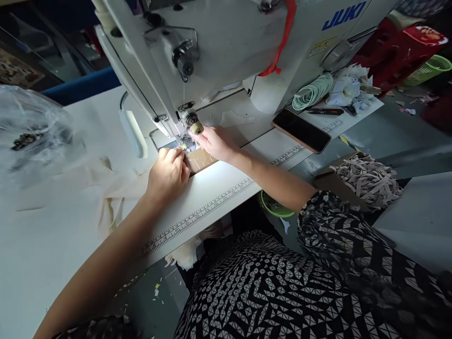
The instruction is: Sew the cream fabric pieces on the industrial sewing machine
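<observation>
Centre frame: our left hand point(167, 172), right hand point(216, 143) crowd sewing machine point(226, 42); we can't tell grip; finger drift risks prick.

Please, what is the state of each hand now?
Left hand: fingers curled at the sewing machine; grip unclear.
Right hand: fingertips partly hidden there; grip unclear.
</observation>
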Tool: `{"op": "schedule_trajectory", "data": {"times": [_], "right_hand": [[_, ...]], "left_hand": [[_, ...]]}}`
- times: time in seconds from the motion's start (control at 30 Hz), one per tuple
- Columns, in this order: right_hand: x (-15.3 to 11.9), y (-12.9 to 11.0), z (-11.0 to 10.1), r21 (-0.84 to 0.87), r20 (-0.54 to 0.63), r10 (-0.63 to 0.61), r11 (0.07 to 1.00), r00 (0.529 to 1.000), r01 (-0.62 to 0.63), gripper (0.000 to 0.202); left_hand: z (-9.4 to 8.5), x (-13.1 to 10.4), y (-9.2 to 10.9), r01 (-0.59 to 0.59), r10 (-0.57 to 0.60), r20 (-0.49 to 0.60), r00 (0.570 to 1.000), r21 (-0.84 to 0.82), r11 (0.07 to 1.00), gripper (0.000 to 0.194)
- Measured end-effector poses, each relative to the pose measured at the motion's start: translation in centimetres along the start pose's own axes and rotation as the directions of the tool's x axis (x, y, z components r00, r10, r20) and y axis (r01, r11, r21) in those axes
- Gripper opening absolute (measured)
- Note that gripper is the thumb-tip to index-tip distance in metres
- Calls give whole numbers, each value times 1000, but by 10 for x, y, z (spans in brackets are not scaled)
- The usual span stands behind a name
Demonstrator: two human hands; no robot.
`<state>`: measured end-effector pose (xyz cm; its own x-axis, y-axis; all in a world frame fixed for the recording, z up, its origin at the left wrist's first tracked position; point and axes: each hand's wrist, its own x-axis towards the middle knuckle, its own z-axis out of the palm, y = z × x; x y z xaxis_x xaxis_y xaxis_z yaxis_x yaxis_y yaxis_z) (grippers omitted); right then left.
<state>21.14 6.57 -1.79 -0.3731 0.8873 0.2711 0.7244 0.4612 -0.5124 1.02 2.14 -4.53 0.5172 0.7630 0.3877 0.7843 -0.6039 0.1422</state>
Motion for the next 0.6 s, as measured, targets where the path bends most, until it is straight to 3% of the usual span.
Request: {"op": "schedule_trajectory", "data": {"times": [0.23,0.43,0.6], "right_hand": [[0,1,2,-153,-24,-4,988,1000,0,35],[-9,2,-6,-168,-10,-18,986,1000,16,41],[-20,-12,-8,-142,83,-119,981,989,130,30]], "left_hand": [[2,-1,-1,19,-19,2,1000,-23,1000,35],[0,3,-1,8,-7,-17,1000,15,1000,34],[-10,5,-13,58,-59,-18,998,-58,997,32]]}}
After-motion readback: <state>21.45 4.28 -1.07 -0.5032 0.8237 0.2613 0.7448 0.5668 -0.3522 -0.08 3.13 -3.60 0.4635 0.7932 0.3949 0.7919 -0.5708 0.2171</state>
